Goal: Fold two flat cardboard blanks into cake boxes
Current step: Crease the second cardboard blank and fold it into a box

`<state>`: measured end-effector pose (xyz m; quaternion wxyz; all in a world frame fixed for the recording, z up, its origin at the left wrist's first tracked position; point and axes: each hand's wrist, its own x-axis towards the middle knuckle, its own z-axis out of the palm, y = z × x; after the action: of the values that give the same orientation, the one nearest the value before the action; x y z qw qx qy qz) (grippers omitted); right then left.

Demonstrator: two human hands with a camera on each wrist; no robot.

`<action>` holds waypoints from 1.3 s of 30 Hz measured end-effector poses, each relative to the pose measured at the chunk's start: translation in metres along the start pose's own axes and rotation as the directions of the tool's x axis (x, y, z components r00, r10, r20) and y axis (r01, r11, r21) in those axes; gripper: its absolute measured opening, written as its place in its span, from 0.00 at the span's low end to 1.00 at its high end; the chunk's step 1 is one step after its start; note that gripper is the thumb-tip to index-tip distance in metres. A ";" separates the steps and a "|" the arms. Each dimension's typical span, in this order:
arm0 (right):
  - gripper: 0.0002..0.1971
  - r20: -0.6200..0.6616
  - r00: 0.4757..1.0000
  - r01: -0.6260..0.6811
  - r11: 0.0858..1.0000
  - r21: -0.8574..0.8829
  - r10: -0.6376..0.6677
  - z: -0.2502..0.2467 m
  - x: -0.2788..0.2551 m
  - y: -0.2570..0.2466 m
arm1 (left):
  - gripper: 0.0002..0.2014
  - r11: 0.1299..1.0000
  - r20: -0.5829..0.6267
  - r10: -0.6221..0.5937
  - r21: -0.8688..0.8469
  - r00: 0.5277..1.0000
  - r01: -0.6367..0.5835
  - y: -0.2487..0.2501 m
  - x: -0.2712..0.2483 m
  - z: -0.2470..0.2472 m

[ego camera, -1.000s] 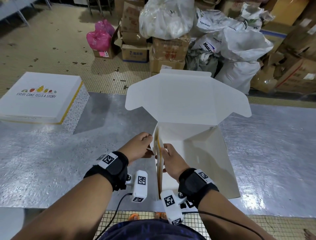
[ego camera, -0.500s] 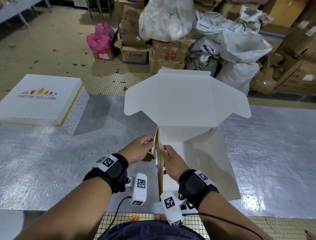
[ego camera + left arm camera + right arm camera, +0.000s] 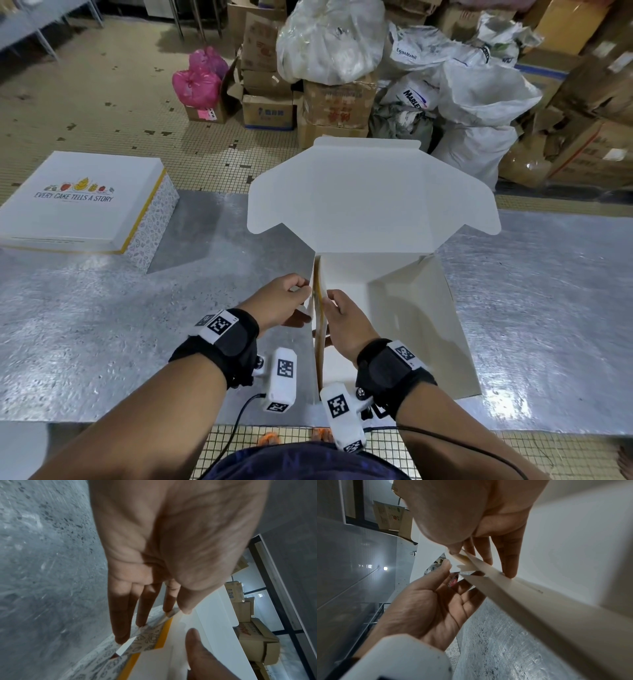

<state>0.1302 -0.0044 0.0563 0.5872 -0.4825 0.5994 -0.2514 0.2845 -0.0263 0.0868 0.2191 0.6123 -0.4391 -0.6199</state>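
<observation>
Storeroom, grey bench point(image 3: 102, 342). Half-folded blank point(image 3: 383, 308) stands mid-bench, lid upright as before. Left hand point(image 3: 284, 301) still pinches patterned side flap; right hand point(image 3: 346, 322) pinches wall edge. Finished cake box point(image 3: 82, 202) unmoved, far left.

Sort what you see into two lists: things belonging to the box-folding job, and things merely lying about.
Belonging to the job:
- half-folded white cardboard cake box, lid flap raised
- left hand and right hand, both gripping its left wall
- finished white printed cake box
- silver worktable

Lying about:
- pink plastic bags
- brown cardboard cartons
- white woven sacks
</observation>
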 end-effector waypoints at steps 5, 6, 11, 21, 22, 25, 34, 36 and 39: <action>0.13 -0.001 1.000 0.013 1.000 0.007 -0.013 0.000 -0.001 0.000 | 0.10 0.998 -0.005 0.006 0.057 1.000 -0.006 0.002 -0.003 0.002; 0.13 -0.002 1.000 0.016 1.000 0.001 -0.016 0.000 -0.001 0.000 | 0.10 0.998 -0.011 0.008 0.067 1.000 -0.008 0.003 -0.003 0.002; 0.12 0.003 1.000 0.025 1.000 -0.005 -0.025 0.002 0.000 -0.001 | 0.07 0.999 0.007 0.007 0.040 1.000 -0.007 -0.002 -0.001 0.001; 0.14 0.020 1.000 0.017 0.999 -0.042 -0.016 0.001 0.001 -0.003 | 0.09 0.999 0.004 0.003 0.038 1.000 -0.003 -0.005 0.001 0.002; 0.15 0.017 1.000 0.018 0.999 -0.039 -0.017 0.001 0.001 -0.003 | 0.10 0.999 0.004 0.000 0.040 1.000 0.000 -0.006 0.001 0.002; 0.17 0.010 1.000 0.009 1.000 -0.010 -0.009 -0.002 0.002 0.000 | 0.11 1.000 0.000 0.004 -0.001 1.000 -0.004 -0.008 -0.002 0.002; 0.18 0.003 1.000 -0.014 0.999 -0.050 0.014 -0.005 0.001 0.004 | 0.17 0.999 -0.001 0.029 -0.023 1.000 -0.029 -0.006 0.001 -0.001; 0.18 -0.031 0.999 -0.019 0.999 -0.038 0.018 -0.008 0.000 0.002 | 0.20 0.999 -0.015 0.038 -0.038 0.999 -0.039 -0.006 0.002 -0.001; 0.17 -0.089 0.996 -0.019 1.000 0.011 0.020 -0.016 -0.004 -0.003 | 0.22 0.998 -0.013 0.057 -0.016 0.998 -0.057 -0.006 0.004 -0.002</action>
<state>0.1156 -0.0058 0.0635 0.5646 -0.4619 0.6285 -0.2698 0.2873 -0.0270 0.0803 0.2444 0.6017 -0.4499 -0.6131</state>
